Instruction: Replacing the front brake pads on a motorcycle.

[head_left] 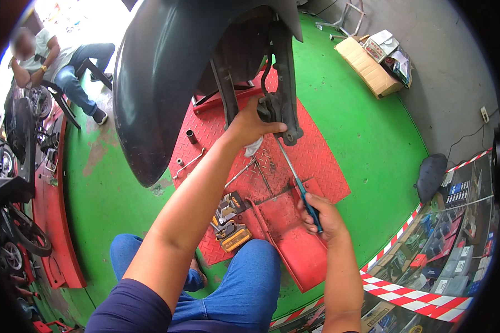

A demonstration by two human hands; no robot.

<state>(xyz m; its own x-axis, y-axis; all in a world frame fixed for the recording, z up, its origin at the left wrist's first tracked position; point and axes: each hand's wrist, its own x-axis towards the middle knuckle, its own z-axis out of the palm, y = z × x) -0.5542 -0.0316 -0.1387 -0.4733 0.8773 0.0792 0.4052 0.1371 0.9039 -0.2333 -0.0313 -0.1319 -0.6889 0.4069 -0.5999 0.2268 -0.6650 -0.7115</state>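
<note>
My left hand (254,123) is wrapped round a dark brake caliper (269,108) at the lower end of a black fork leg (286,83). Its thumb lies across the front of the leg; the other fingers are partly hidden. In my right hand (323,216), lower right, is a long screwdriver (295,176) with a blue and black handle. The screwdriver's shaft slants up to the bottom of the fork leg and caliper, where its tip is hidden. A black front fender (169,77) hangs to the left of the fork. A pale cloth-like piece (254,147) shows under my left hand.
On the red lift plate (325,161) are a socket (191,136), a wrench (189,163), a metal rod (240,173) and a yellow-and-black battery pack (235,236). A person (66,61) sits far left near motorcycles. A cardboard box (366,66) and a glass display case (455,238) stand right.
</note>
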